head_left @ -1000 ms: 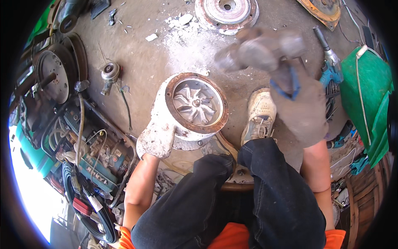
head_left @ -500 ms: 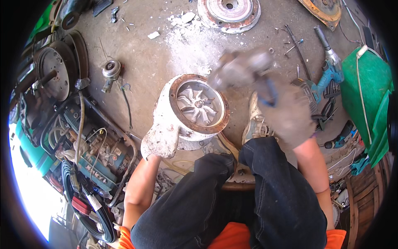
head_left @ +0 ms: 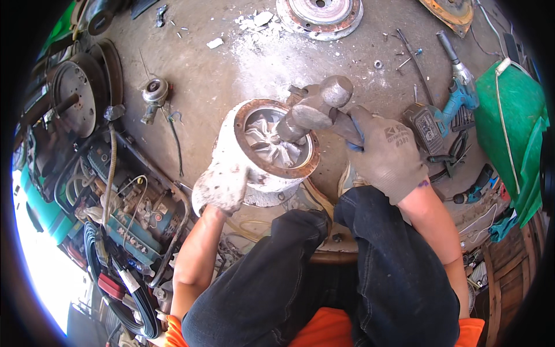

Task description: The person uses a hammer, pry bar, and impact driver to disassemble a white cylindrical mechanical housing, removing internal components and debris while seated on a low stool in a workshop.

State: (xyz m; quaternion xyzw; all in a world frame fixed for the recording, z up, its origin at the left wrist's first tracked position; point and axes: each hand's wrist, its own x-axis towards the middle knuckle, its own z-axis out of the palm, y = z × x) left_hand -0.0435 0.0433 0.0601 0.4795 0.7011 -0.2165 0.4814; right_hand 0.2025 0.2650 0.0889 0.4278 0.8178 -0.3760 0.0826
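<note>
A white-caked round pump housing [head_left: 228,136] with a rusty rim stands tilted on the floor, its bladed impeller [head_left: 272,151] showing inside. My left hand [head_left: 222,188], in a dirty white glove, grips the housing's near left side; its fingertips are hidden. In a grey-brown glove, my right hand [head_left: 390,147] is closed round the handle of a hammer [head_left: 315,110]. The hammer's dark head hangs over the right part of the opening, with one end at the impeller's hub. Whether it touches the hub I cannot tell.
White flakes and powder [head_left: 266,63] lie beyond the housing, near a round rusty cover plate [head_left: 321,17]. At right are a blue cordless tool [head_left: 457,104], pliers [head_left: 454,153] and a green sheet [head_left: 511,133]. An engine [head_left: 136,214] and a small metal part [head_left: 155,92] are at left.
My right hand, blurred by motion earlier, has swung the hammer down and left, over the impeller. My left hand stays on the housing, which has hardly moved.
</note>
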